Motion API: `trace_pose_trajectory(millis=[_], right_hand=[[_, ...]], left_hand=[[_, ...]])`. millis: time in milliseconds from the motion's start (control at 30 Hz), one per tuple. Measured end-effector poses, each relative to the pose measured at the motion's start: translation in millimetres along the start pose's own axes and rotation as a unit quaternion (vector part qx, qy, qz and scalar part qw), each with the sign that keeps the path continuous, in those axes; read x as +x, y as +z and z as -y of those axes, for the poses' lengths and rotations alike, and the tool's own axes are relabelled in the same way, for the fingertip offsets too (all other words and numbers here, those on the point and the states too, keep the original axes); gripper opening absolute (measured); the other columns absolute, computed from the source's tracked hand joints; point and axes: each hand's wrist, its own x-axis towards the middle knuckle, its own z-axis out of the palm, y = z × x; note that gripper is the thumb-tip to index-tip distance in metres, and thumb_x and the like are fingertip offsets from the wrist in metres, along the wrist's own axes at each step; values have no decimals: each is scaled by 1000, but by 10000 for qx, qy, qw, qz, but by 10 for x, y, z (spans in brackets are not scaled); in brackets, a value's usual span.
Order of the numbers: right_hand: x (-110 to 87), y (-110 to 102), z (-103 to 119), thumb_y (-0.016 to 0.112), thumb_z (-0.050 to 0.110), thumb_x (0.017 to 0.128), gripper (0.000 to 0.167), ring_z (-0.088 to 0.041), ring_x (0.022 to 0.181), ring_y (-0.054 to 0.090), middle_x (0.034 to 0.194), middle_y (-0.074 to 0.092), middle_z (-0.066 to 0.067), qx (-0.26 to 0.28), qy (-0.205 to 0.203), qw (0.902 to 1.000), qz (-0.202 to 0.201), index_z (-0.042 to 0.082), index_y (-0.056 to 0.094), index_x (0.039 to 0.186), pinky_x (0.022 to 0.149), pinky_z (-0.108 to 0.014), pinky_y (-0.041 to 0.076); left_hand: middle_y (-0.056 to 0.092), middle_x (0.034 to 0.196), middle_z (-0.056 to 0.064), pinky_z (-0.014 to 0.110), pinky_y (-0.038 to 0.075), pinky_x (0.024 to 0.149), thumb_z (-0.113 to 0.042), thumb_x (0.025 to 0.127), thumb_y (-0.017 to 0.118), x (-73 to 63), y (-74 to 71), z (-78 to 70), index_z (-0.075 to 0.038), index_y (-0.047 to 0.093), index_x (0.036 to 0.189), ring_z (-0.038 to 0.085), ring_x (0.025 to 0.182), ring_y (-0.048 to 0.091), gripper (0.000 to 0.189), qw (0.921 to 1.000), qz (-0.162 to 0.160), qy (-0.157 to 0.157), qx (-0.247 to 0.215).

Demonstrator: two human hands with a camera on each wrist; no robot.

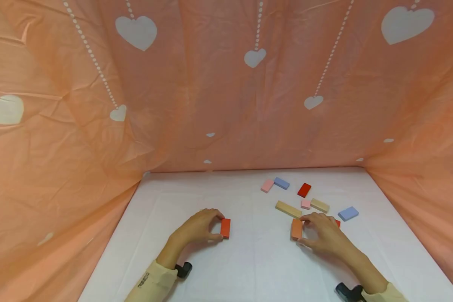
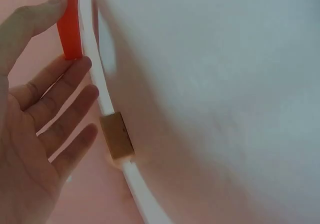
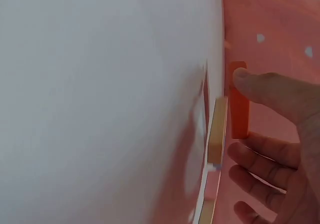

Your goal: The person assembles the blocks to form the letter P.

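A person's left hand (image 1: 199,225) grips a red block (image 1: 225,228) and the right hand (image 1: 326,236) an orange block (image 1: 296,229) over a white table (image 1: 249,268), fingers (image 2: 66,86) pinching each at its two ends, likely leaving the long sides free.

Person (image 1: 175,245) is wearing pale cream cloth sleeves (image 1: 152,283), the left showing a small dark print (image 1: 143,280); black rounded wrist-worn devices (image 1: 183,270) are protruding, one per side.

Left grip (image 1: 198,226), right grip (image 1: 325,236) in pinch
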Motion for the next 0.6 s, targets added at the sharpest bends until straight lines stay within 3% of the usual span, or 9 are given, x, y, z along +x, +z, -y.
trace_pose_trajectory(millis=[300,600], right_hand=[[43,181,217,96,35,79,57,-23,111,65,114,70,6,109,-515,9986,-42,14,71,126,103,-55,48],[77,320,471,95,34,81,54,-9,100,63,111,69,13,262,-921,9954,35,19,70,126,96,-44,50]], left_hand=[[75,118,2,44,49,107,-31,83,93,101,53,-108,-10,68,124,22,113,68,52,9996,-93,265,-41],[73,122,-1,41,53,102,-34,85,91,188,132,-223,-12,68,127,22,116,66,53,10000,-32,-8,-72]])
